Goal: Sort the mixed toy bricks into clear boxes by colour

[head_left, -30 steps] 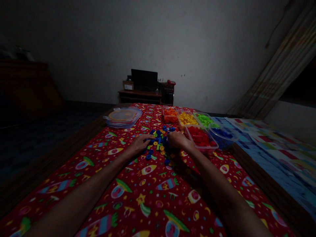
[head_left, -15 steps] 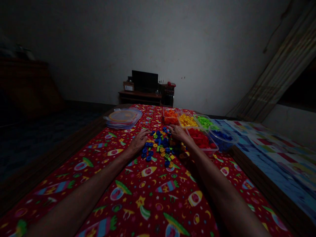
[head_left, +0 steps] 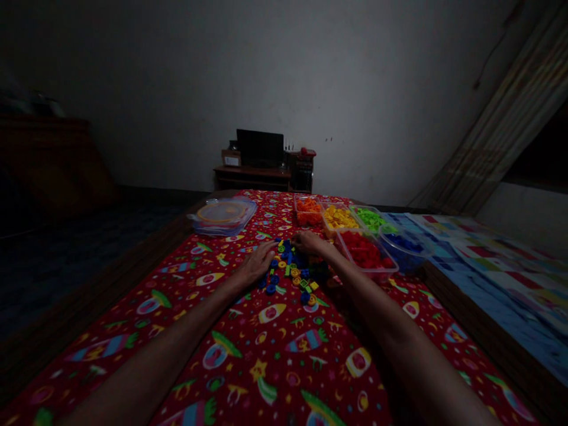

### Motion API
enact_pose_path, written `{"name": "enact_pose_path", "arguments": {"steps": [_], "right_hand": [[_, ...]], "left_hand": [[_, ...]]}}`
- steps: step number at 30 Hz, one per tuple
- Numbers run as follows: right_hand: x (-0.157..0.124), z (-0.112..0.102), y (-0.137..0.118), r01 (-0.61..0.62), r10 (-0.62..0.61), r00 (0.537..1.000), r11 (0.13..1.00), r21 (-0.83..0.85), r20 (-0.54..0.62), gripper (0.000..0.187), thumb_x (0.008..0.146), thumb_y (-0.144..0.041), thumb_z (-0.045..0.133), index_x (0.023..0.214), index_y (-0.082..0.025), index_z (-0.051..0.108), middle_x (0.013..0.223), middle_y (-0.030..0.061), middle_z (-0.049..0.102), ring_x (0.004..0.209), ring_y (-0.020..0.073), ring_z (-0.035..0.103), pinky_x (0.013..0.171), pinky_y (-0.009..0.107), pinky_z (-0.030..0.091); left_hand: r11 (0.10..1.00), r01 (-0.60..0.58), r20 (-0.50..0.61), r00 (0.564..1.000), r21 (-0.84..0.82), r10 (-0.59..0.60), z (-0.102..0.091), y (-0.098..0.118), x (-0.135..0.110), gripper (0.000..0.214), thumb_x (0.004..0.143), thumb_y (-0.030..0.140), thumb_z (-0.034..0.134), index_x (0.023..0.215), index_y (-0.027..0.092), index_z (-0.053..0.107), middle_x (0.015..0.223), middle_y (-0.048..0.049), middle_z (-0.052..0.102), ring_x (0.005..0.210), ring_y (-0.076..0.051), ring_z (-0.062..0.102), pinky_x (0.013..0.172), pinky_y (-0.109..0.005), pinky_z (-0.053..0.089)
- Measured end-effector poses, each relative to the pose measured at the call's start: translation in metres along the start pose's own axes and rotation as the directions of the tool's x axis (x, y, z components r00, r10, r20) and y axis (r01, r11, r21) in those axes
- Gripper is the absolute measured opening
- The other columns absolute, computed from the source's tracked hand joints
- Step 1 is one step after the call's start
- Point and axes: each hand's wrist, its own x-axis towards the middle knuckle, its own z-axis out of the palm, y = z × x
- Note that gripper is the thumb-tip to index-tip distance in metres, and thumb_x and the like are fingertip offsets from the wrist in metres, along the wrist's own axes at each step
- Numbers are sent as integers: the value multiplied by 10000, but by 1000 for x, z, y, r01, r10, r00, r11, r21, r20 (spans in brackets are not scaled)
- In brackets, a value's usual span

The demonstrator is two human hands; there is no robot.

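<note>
A loose pile of small plastic toy pieces [head_left: 293, 273], mostly blue and yellow with some green, lies on the red patterned cloth [head_left: 248, 355]. Several pieces are round, like little wheels. My left hand [head_left: 258, 261] rests at the pile's left edge, fingers stretched out over the pieces and gripping nothing visible. At the far right side of the pile, my right hand [head_left: 309, 242] has its fingers bent down and drawn together on blue pieces. What lies between those fingertips is too small and dark to make out.
Right of the pile stand clear tubs of orange pieces [head_left: 307, 205], yellow pieces [head_left: 339, 218], green pieces [head_left: 370, 220] and red pieces [head_left: 364, 251], plus a round tub of blue pieces [head_left: 404, 244]. Stacked plastic lids [head_left: 223, 216] lie back left. A monitor [head_left: 260, 148] stands beyond.
My left hand has moved right, onto the pile's left edge. My right hand has shifted slightly left and its fingers have curled down. The view has tilted slightly.
</note>
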Motion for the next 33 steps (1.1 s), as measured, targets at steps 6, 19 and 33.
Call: {"name": "enact_pose_path", "arguments": {"steps": [6,19,33], "right_hand": [[-43,-8,-3,74,-66,995,990,116,-76,443,712,-35,504,1104,-167,665,1012,63,694,871,164,627,715,193,432],[-65,-23,-23,127,-110,973,989,75,-201,278,699,-64,496,897,-120,683,785,66,656,676,124,525,580,207,307],[-61,-19,-21,162,-151,967,986,39,-204,224,676,-59,458,764,-124,653,671,48,603,566,111,423,527,232,244]], "left_hand": [[996,28,54,998,-81,-24,-6,8,-1,443,790,325,390,1126,149,619,1174,-94,629,1099,-234,565,980,-378,426],[992,121,-4,993,-40,-121,-11,5,8,223,684,321,561,755,179,718,819,-60,707,796,-222,633,746,-296,479],[979,202,110,974,-34,-197,-9,20,20,237,645,232,575,821,197,729,749,-26,721,711,-209,636,609,-255,444]]}}
